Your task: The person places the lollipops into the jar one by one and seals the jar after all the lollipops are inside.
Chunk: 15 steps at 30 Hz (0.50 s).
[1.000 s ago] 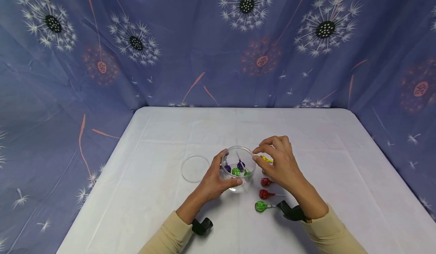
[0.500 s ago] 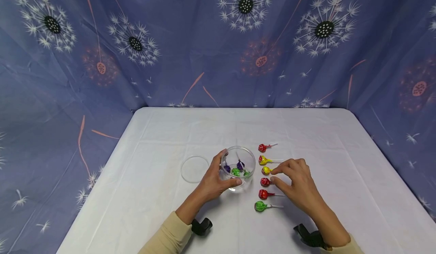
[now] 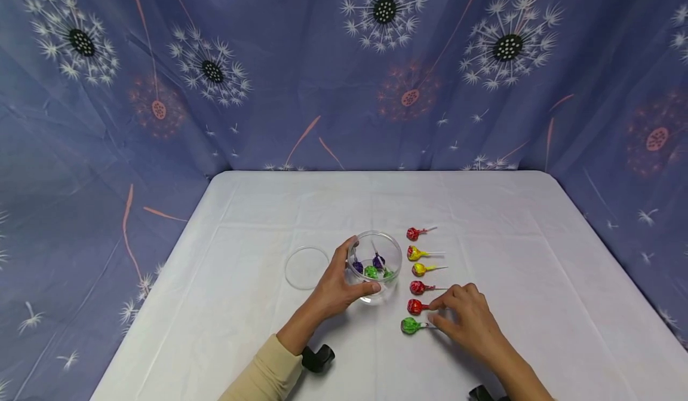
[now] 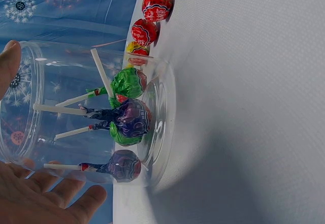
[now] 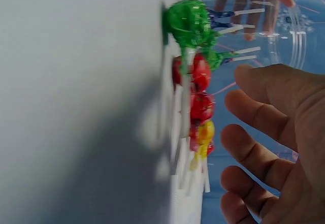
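Note:
My left hand (image 3: 335,290) grips a clear round plastic jar (image 3: 369,290) by its sides, tilted a little towards me in the head view. Inside are several wrapped lollipops, such as a purple one (image 4: 134,117) and a green one (image 4: 129,83), sticks pointing to the jar's mouth. Over the near end of a lollipop row hovers my right hand (image 3: 473,323), thumb and forefinger apart. Its fingertips are close to the sticks of a green lollipop (image 3: 410,326) and a red lollipop (image 3: 415,306). The right wrist view shows nothing between the fingers.
Farther along the row lie a dark red lollipop (image 3: 417,287), two yellow lollipops (image 3: 414,253) and another red lollipop (image 3: 413,233). A clear round lid (image 3: 287,268) lies left of the jar on the white-covered table (image 3: 215,305). A patterned curtain (image 3: 301,66) hangs behind.
My right hand has moved from beside the jar's mouth down along the lollipop row to its near end. The left hand and jar have stayed in place.

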Each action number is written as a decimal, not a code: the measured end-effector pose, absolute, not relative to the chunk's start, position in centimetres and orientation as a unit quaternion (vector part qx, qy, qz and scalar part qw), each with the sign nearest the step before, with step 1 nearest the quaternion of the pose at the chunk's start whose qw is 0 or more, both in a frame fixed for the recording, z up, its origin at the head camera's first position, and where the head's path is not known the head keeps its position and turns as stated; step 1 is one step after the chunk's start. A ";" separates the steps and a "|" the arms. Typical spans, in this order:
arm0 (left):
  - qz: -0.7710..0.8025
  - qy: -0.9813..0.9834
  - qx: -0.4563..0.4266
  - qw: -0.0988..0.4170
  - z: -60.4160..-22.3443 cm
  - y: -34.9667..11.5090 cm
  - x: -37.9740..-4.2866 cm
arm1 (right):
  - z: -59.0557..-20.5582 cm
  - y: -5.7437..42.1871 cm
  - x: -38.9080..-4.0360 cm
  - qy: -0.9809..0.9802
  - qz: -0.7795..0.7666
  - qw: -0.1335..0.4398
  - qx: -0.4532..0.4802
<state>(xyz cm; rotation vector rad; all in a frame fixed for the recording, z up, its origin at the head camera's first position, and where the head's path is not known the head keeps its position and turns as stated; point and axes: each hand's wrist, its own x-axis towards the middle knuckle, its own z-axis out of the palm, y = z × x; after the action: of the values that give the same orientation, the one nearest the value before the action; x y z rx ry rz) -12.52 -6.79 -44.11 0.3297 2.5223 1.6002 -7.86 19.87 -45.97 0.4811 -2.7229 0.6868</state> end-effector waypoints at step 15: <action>0.536 0.834 0.109 0.067 -44.2 -6.8 -12.5 | -47.4 20.2 -7.3 -0.971 0.195 0.019 0.137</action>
<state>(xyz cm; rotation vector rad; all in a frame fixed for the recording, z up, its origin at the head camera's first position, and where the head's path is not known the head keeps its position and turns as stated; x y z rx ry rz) -12.51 -6.79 -44.22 0.3285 2.5147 1.6152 -7.29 20.16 -47.41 0.4238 -3.0138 0.6040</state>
